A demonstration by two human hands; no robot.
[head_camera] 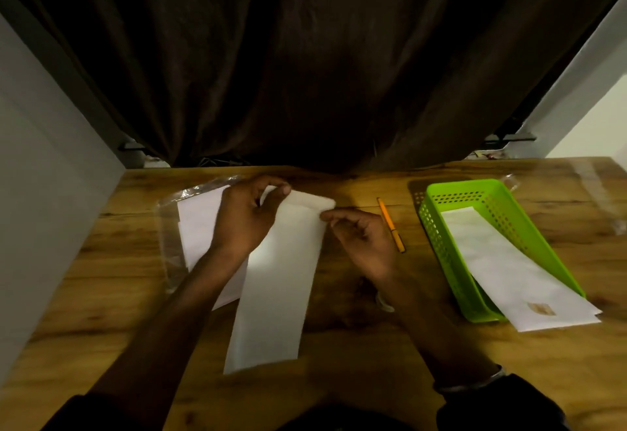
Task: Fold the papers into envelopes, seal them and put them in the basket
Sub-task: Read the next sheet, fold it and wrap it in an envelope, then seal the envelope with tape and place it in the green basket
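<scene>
1. Left hand (251, 216) curls over the far end of the folded paper (276, 281) at centre frame, with thumb and fingers pinching the short flap there, apparently to turn it down over the body
2. Right hand (361, 244) pinches the paper's right edge just below that flap, probably pinning the strip so the crease lands straight
3. Lengthwise on the desk (339, 379), the paper runs from the hands toward the lower centre, its near end free
4. Spare papers (198, 227) sit in a clear wrapper (169, 213) at left, partly under the left forearm, handy for the next sheet
5. At right, the green basket (437, 244) holds finished envelopes (509, 267); they look too long for it, so their near ends jut over the rim
6. An orange pen (391, 225) lies between the right hand and the basket, touching neither
7. Judging by the grip, the flap is being closed; sealing and the move to the basket are not yet done
</scene>
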